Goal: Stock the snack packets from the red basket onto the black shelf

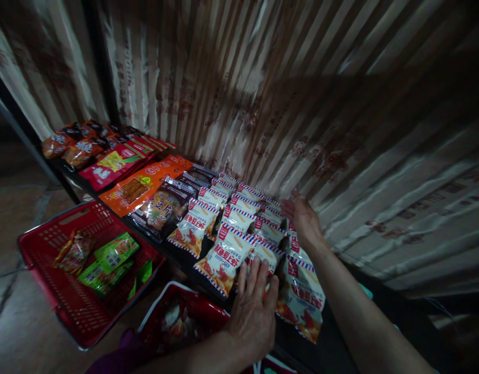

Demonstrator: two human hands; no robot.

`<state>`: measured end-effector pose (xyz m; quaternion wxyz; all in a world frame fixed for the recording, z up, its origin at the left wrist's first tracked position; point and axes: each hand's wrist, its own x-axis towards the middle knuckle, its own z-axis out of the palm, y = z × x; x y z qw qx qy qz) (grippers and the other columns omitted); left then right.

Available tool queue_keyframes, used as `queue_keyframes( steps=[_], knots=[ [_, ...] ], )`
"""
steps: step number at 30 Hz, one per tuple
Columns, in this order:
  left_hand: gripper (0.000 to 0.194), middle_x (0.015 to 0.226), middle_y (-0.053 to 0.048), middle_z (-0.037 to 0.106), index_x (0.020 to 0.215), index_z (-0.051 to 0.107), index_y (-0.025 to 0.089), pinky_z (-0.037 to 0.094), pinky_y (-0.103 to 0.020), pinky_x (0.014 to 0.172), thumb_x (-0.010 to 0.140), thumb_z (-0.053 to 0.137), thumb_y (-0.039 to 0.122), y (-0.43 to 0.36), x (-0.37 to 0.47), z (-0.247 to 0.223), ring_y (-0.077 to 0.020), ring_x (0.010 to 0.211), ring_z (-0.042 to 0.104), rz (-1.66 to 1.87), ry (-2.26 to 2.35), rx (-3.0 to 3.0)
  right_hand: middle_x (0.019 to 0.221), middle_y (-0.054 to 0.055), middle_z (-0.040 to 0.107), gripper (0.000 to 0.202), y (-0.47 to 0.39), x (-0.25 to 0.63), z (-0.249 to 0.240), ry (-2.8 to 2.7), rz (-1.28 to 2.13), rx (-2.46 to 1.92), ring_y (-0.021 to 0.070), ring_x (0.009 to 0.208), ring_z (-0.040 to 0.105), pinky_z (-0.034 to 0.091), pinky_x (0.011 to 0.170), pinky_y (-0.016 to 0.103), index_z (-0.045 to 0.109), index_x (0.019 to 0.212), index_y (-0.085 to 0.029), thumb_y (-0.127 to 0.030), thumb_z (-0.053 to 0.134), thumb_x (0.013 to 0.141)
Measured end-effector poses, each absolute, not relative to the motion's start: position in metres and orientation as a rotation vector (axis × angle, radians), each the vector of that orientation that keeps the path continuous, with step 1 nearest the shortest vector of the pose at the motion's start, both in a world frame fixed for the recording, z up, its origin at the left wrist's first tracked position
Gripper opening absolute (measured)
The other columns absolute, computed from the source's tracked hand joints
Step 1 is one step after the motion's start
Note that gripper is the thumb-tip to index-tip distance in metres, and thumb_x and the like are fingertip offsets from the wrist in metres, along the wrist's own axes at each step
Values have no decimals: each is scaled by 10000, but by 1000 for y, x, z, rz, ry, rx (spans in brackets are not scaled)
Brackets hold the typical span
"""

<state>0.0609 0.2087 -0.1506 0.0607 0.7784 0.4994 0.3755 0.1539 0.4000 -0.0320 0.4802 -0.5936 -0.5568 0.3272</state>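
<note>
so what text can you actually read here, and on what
Nothing reads surely; all print is Chinese and blurred.
White snack packs under the left hand: large red characters, not legible.
Dark pack: white characters, perhaps ending "片", unsure.
Orange pack and red pack: labels too blurred.
Curtain: faint red print, unreadable.
Green packs in the red basket: too small.

Both forearms are bare; a purple sleeve point(118, 358) shows at the left elbow.
</note>
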Motion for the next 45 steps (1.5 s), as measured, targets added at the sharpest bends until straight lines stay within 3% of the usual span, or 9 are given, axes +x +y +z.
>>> queue_keyframes(
  steps=[7, 17, 22, 32, 38, 42, 45],
  knots=[
    [631, 1507, -172, 252, 1396, 292, 116, 229, -612, 1080, 785, 442, 83, 206, 43, -143, -327, 1423, 4, 1282, 1541, 2360, 1057, 108, 671, 505, 351, 105, -27, -1262, 1050, -1424, 208, 941, 662, 502, 902, 377, 456, 1305, -213, -496, 289, 921],
    [467, 1482, -213, 287, 1274, 444, 61, 200, -598, 1117, 811, 435, 119, 200, 19, -139, -324, 1422, 41, 1195, 1533, 2320, 1029, 65, 682, 574, 269, 117, -33, -1198, 988, -1280, 200, 949, 660, 491, 912, 408, 508, 1247, -252, -641, 429, 833],
    [539, 1490, -208, 271, 1340, 374, 53, 203, -583, 1122, 802, 391, 71, 181, 27, -140, -296, 1425, -14, 1171, 1375, 2388, 1134, 93, 654, 586, 186, 135, -43, -1085, 962, -1295, 223, 1024, 633, 447, 961, 442, 500, 1264, -234, -622, 464, 827],
    [591, 1494, -208, 260, 1372, 345, 68, 171, -587, 1123, 804, 476, 171, 167, 31, -146, -332, 1421, 17, 1005, 1365, 2374, 1127, 160, 661, 718, 32, 183, -98, -668, 1018, -1607, 296, 1016, 640, 462, 929, 483, 482, 1273, -175, -682, 483, 765],
    [583, 1501, -208, 245, 1364, 355, 70, 175, -599, 1117, 803, 483, 168, 176, 29, -149, -330, 1422, 25, 1029, 1413, 2326, 1072, 164, 688, 771, -13, 219, -121, -528, 1050, -1708, 356, 1007, 643, 482, 905, 508, 533, 1236, -218, -748, 515, 676],
    [589, 1473, -238, 287, 1353, 350, 31, 195, -598, 1112, 791, 481, 151, 180, 27, -149, -337, 1419, 69, 1073, 1415, 2315, 1062, 154, 693, 711, -25, 220, -126, -503, 1050, -1678, 335, 991, 654, 493, 895, 487, 552, 1204, -225, -726, 517, 701],
    [501, 1439, -215, 364, 1319, 398, 66, 242, -595, 1100, 829, 433, 164, 173, 25, -143, -308, 1418, 121, 1162, 1301, 2342, 1048, 154, 696, 737, -31, 205, -120, -504, 1040, -1673, 319, 966, 664, 505, 871, 476, 547, 1212, -203, -727, 532, 694]
  ],
)
